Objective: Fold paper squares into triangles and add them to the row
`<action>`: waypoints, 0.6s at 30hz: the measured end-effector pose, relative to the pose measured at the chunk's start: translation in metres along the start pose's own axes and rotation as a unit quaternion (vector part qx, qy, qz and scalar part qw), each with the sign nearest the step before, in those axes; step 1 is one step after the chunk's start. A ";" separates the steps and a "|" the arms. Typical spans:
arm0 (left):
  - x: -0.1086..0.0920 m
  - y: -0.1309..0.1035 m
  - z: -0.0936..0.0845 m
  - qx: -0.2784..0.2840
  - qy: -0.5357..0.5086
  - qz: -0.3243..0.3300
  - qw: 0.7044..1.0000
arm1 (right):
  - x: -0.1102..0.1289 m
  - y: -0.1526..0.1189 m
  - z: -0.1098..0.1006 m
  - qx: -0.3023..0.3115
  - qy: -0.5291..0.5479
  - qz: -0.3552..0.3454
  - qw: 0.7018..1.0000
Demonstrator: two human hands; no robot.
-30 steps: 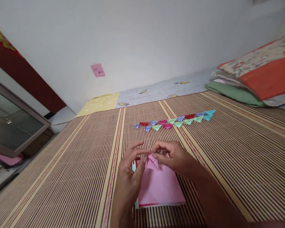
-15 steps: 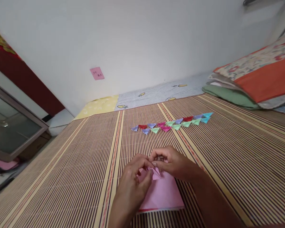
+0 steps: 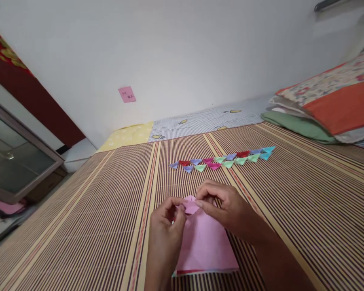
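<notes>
A small folded piece of pink paper (image 3: pixel 191 206) is pinched between both hands. My left hand (image 3: pixel 166 226) grips its left end with thumb and fingertips, and my right hand (image 3: pixel 223 202) holds its right end the same way. Just below the hands lies a stack of paper sheets (image 3: pixel 208 246), pink on top, with red and pale edges showing at the front. Beyond the hands, small folded paper triangles (image 3: pixel 214 165) in blue, red, green and magenta stand in two rows.
A striped bamboo mat (image 3: pixel 109 226) covers the surface. Folded bedding (image 3: pixel 336 105) is piled at the right. A pink note (image 3: pixel 127 94) is stuck on the white wall (image 3: pixel 185 52). At the left stands a glass-fronted cabinet door (image 3: pixel 18 157).
My hands have lifted slightly and spread apart, so the small pink paper now shows between the fingertips. The view has shifted a little.
</notes>
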State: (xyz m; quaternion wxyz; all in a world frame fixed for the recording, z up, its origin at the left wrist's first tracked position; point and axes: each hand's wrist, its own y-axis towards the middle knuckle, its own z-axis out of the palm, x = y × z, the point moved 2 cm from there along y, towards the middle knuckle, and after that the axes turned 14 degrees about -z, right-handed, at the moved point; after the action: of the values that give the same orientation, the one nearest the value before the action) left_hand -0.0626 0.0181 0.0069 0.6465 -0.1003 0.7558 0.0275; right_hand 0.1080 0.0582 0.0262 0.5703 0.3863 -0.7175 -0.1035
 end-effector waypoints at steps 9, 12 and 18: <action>0.002 -0.002 0.001 0.036 -0.017 -0.037 0.999 | 0.004 -0.002 0.000 0.006 -0.051 -0.040 0.998; 0.003 -0.001 0.001 0.063 -0.002 -0.023 0.998 | 0.002 -0.002 0.000 -0.007 -0.066 -0.036 0.997; -0.007 -0.004 0.001 0.017 0.064 0.012 0.998 | 0.003 -0.002 0.004 0.016 -0.050 -0.021 0.998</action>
State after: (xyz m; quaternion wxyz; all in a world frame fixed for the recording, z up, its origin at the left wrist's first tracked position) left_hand -0.0604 0.0154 0.0135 0.5981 -0.0818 0.7971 0.0159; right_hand 0.1052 0.0534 0.0260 0.5254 0.4047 -0.7383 -0.1231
